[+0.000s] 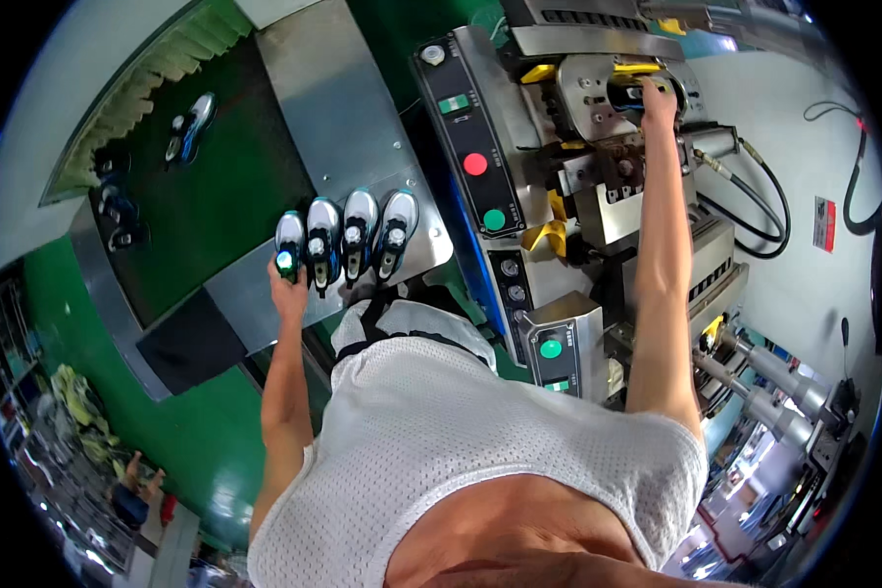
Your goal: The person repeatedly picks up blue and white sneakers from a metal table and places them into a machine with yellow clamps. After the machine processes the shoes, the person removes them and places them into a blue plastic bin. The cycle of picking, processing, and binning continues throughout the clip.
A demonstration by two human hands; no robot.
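Four silver-toed shoes stand side by side on a metal table, toes pointing away from me. My left hand [286,292] is closed around the heel end of the leftmost shoe [290,233], which has a bright greenish-white spot at its opening. Beside it are a second shoe [322,237], a third shoe [359,229] and a fourth shoe [397,233]. Far to the right, my right arm stretches up into a machine [585,103]. There my right hand [659,103] is closed on a dark shoe [625,93], partly covered by the fingers and lying against the machine's metal plate.
A control panel [473,137] with red and green buttons stands between table and machine; a smaller button box [562,345] sits nearer me. On the left, a green conveyor belt [230,176] carries another pair of shoes [191,129]. Black hoses [779,211] loop at the right.
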